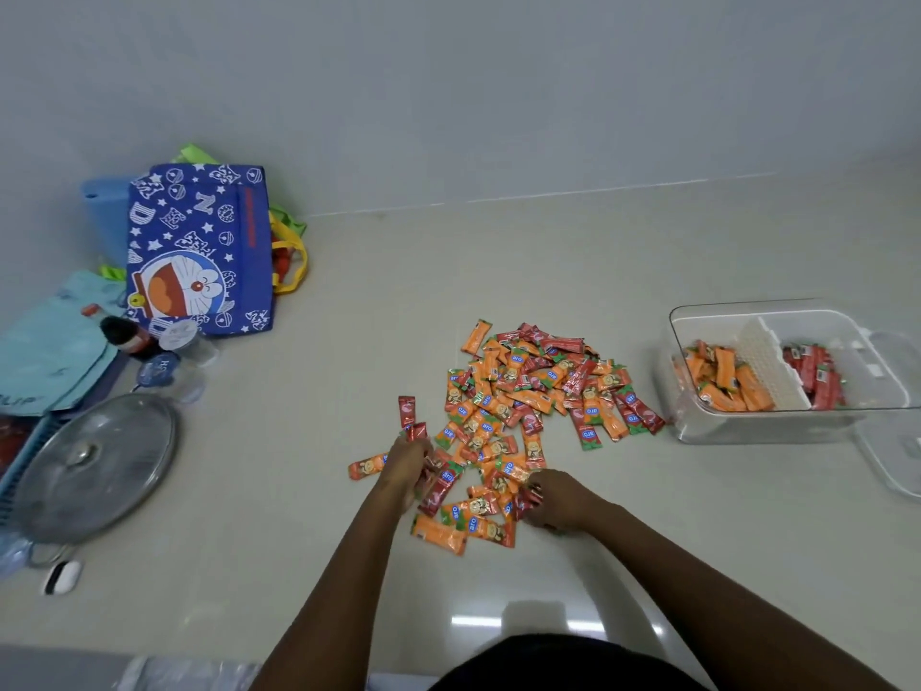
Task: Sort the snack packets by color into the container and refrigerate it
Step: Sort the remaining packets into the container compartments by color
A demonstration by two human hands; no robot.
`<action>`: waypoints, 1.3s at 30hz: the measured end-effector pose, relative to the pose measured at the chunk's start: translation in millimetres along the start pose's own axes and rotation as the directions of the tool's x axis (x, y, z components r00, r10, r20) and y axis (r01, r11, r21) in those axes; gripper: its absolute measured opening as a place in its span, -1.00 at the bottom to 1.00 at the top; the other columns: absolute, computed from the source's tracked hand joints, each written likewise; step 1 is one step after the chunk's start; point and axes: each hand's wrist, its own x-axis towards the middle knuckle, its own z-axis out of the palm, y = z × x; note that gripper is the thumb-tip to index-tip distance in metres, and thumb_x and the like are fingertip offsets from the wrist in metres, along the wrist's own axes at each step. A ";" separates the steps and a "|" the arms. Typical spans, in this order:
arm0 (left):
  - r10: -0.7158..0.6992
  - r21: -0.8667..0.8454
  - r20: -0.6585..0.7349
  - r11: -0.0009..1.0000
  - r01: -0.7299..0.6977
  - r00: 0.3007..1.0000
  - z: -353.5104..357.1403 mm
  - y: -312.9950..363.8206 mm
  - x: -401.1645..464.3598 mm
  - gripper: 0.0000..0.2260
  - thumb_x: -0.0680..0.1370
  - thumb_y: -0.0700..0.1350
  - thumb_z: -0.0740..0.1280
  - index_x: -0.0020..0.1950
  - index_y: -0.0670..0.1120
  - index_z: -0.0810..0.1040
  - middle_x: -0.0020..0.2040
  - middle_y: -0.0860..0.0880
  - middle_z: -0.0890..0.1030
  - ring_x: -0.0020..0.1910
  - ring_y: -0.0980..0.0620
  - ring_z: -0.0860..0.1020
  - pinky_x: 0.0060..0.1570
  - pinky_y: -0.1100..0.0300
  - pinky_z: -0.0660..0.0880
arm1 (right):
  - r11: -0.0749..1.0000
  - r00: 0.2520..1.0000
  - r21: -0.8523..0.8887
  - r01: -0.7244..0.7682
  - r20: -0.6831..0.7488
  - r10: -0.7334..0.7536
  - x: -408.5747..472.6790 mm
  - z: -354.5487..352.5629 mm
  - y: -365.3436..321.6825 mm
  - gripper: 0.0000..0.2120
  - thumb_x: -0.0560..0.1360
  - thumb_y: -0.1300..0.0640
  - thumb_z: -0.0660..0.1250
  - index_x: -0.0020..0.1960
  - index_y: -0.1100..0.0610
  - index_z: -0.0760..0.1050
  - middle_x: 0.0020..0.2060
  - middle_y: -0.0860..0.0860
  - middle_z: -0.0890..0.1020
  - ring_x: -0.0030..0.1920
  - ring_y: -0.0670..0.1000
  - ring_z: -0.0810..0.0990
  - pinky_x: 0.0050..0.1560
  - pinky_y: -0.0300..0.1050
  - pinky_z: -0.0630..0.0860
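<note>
Left hand [406, 463] grips red packets [413, 420], right hand [558, 501] pinches another; the container [697, 431] near the tabletop's right edge is partly filled, most of the pile [528, 391] unsorted

Bare floor [498, 271] lies open between the packet pile [528, 406] and the wall, and between the pile and the blue bag [199, 251]. The clear container [777, 426] stands just right of the pile, its lid [892, 456] beside it. A pot lid [94, 466] lies far left.

Plain grey wall [498, 82], glossy beige floor [249, 491], light glare
</note>
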 end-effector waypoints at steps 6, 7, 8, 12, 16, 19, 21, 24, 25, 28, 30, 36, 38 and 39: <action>0.120 0.161 -0.251 0.984 -0.080 0.961 -26.5 3.2 17.0 -0.66 0.56 0.03 0.31 0.16 -0.22 0.55 0.07 -0.22 0.63 -0.09 -0.13 0.56 -0.28 0.14 0.42 | 0.915 0.990 0.383 -0.127 -0.010 0.142 3.8 -15.9 1.0 -0.78 0.46 0.06 0.41 0.06 0.10 0.51 -0.12 0.05 0.64 -0.19 0.00 0.59 -0.14 -0.11 0.53; 0.152 0.208 -0.255 0.973 -0.099 0.955 -28.5 5.4 24.6 -0.67 0.57 0.03 0.28 0.13 -0.22 0.56 0.06 -0.23 0.64 -0.11 -0.13 0.56 -0.22 0.12 0.45 | 0.894 0.986 0.427 -0.137 -0.024 0.163 4.4 -17.8 2.0 -0.73 0.41 -0.01 0.45 0.03 0.10 0.52 -0.11 0.04 0.66 -0.15 0.02 0.62 -0.11 -0.07 0.57; 0.176 0.253 -0.256 0.961 -0.110 0.951 -29.3 9.7 31.6 -0.67 0.58 0.02 0.24 0.12 -0.22 0.57 0.06 -0.24 0.64 -0.10 -0.14 0.57 -0.13 0.07 0.50 | 0.871 0.979 0.467 -0.154 -0.045 0.198 5.9 -19.4 2.3 -0.68 0.37 -0.05 0.49 0.01 0.11 0.54 -0.10 0.05 0.68 -0.11 0.05 0.65 -0.06 -0.01 0.61; 0.246 0.464 -0.256 0.880 -0.104 0.935 -17.7 29.9 51.8 -0.70 0.60 -0.08 0.21 0.25 -0.21 0.50 0.19 -0.21 0.58 0.16 -0.20 0.55 0.19 -0.01 0.46 | 0.799 0.918 0.571 -0.188 -0.187 0.349 14.5 -26.2 -5.0 -0.72 0.38 0.08 0.51 -0.02 0.19 0.53 -0.12 0.10 0.66 -0.11 0.11 0.65 -0.06 -0.01 0.57; 0.293 0.565 -0.235 0.817 -0.115 0.927 -6.4 35.7 63.7 -0.57 0.51 -0.01 0.39 0.27 -0.22 0.42 0.22 -0.21 0.51 0.17 -0.23 0.54 0.16 -0.02 0.48 | 0.838 0.835 0.524 -0.154 -0.384 0.394 32.4 -37.7 -16.3 -0.68 0.44 0.07 0.45 0.11 0.20 0.54 -0.02 0.07 0.65 0.00 0.12 0.61 0.02 -0.04 0.53; 0.239 0.583 -0.189 0.808 -0.087 0.952 -9.6 40.7 72.8 -0.57 0.49 -0.03 0.40 0.25 -0.24 0.45 0.18 -0.22 0.59 0.17 -0.22 0.56 0.16 0.00 0.50 | 0.912 0.797 0.390 -0.131 -0.506 0.331 51.3 -43.4 -21.5 -0.77 0.48 0.10 0.39 0.07 0.20 0.58 0.00 0.12 0.67 0.01 0.14 0.62 -0.02 -0.12 0.49; 0.219 0.597 -0.113 0.795 -0.110 0.969 -13.5 45.9 71.8 -0.66 0.52 -0.03 0.34 0.16 -0.25 0.55 0.07 -0.21 0.64 0.06 -0.19 0.60 0.06 0.03 0.51 | 0.939 0.786 0.315 -0.139 -0.542 0.298 66.8 -42.5 -20.2 -0.83 0.49 0.19 0.35 0.04 0.22 0.58 -0.03 0.14 0.67 -0.02 0.14 0.63 -0.04 -0.12 0.49; 0.174 0.554 0.063 0.813 -0.180 0.983 -21.1 44.8 53.8 -0.76 0.57 -0.06 0.25 0.00 -0.21 0.58 -0.09 -0.16 0.62 -0.10 -0.12 0.57 -0.06 0.03 0.51 | 0.947 0.794 0.252 -0.199 -0.525 0.307 90.1 -36.9 -13.2 -0.85 0.47 0.23 0.33 0.02 0.23 0.54 -0.08 0.14 0.67 -0.07 0.14 0.64 -0.04 -0.04 0.58; 0.137 0.550 0.141 0.812 -0.193 0.980 -23.9 40.8 47.6 -0.77 0.58 -0.03 0.25 0.02 -0.18 0.57 -0.07 -0.16 0.62 -0.09 -0.09 0.57 -0.07 0.06 0.49 | 0.950 0.799 0.233 -0.209 -0.520 0.303 93.4 -36.1 -14.9 -0.87 0.46 0.24 0.34 -0.01 0.25 0.54 -0.10 0.16 0.67 -0.09 0.14 0.64 -0.06 -0.04 0.57; 0.082 0.624 0.339 0.726 -0.289 0.937 -28.9 23.4 32.2 -0.69 0.54 0.08 0.33 0.09 -0.14 0.61 0.02 -0.11 0.68 -0.03 -0.06 0.63 0.06 0.06 0.55 | 0.946 0.812 0.204 -0.251 -0.488 0.320 93.7 -37.3 -25.8 -0.91 0.45 0.28 0.34 -0.23 0.25 0.55 -0.17 0.21 0.66 -0.19 0.15 0.59 -0.24 -0.18 0.44; 0.096 0.705 0.359 0.624 -0.337 0.929 -28.7 12.4 26.9 -0.67 0.50 0.10 0.38 0.10 -0.12 0.61 0.05 -0.09 0.68 0.01 -0.07 0.64 0.09 0.05 0.54 | 0.934 0.819 0.227 -0.277 -0.452 0.353 93.9 -37.9 -27.5 -0.77 0.44 0.27 0.34 -0.38 0.19 0.45 -0.22 0.19 0.64 -0.23 0.12 0.55 -0.37 -0.23 0.33; 0.271 0.818 0.265 0.445 -0.364 0.925 -10.0 -15.1 12.4 -0.63 0.44 0.00 0.46 0.18 -0.11 0.57 0.12 -0.09 0.64 0.10 -0.04 0.60 0.10 0.11 0.53 | 0.742 0.807 0.620 -0.253 -0.288 0.516 65.7 -39.1 -18.8 -0.75 0.45 0.22 0.37 0.11 0.26 0.51 -0.08 0.13 0.59 -0.12 0.11 0.53 -0.09 -0.11 0.46; 0.336 0.824 0.247 0.421 -0.379 0.909 -4.9 -20.8 6.7 -0.68 0.46 -0.03 0.42 0.17 -0.11 0.57 0.12 -0.08 0.65 0.12 -0.04 0.59 0.11 0.13 0.51 | 0.595 0.806 0.771 -0.226 -0.196 0.559 50.1 -37.7 -8.5 -0.70 0.44 0.25 0.40 0.15 0.21 0.48 -0.04 0.13 0.59 -0.05 0.15 0.55 -0.13 -0.09 0.48; 0.355 0.818 0.242 0.426 -0.386 0.903 -3.8 -23.0 5.2 -0.70 0.48 -0.02 0.40 0.17 -0.10 0.57 0.11 -0.08 0.65 0.12 -0.04 0.59 0.09 0.14 0.50 | 0.538 0.810 0.813 -0.221 -0.154 0.566 43.5 -37.8 -2.6 -0.70 0.43 0.26 0.41 0.14 0.21 0.47 -0.03 0.15 0.60 -0.03 0.19 0.57 -0.19 -0.10 0.48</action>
